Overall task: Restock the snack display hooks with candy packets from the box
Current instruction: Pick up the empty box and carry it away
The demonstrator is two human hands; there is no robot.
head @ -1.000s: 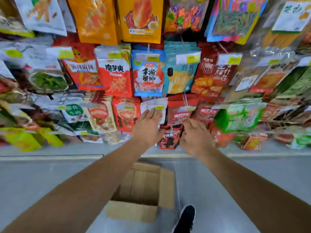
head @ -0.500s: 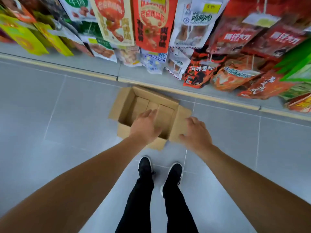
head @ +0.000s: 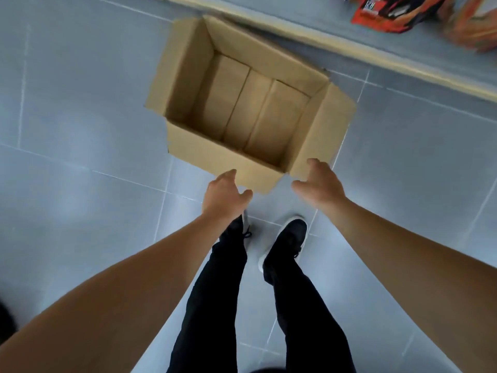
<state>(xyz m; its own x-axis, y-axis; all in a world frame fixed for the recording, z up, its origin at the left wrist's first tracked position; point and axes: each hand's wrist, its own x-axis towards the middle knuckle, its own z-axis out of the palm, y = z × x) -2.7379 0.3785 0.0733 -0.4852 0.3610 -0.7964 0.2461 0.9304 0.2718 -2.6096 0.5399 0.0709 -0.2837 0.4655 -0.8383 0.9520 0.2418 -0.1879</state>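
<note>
head view: the cardboard box (head: pixel 243 103) sits open on the floor (head: pixel 80 130) near the shelf base, apparently empty, so light and stiff-walled; both hands, left hand (head: pixel 224 196) and right hand (head: pixel 321 184), hover loosely curled, holding nothing, at its near edge, the best grip.

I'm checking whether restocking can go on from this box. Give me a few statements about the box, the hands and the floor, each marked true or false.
1. The cardboard box stands open on the tiled floor. True.
2. Candy packets fill the box. False: only its bare cardboard bottom shows.
3. The left hand holds a packet. False: it holds nothing.
4. The right hand is by the box's near right flap, holding nothing. True.
5. The person is barefoot. False: a black shoe shows.
</note>
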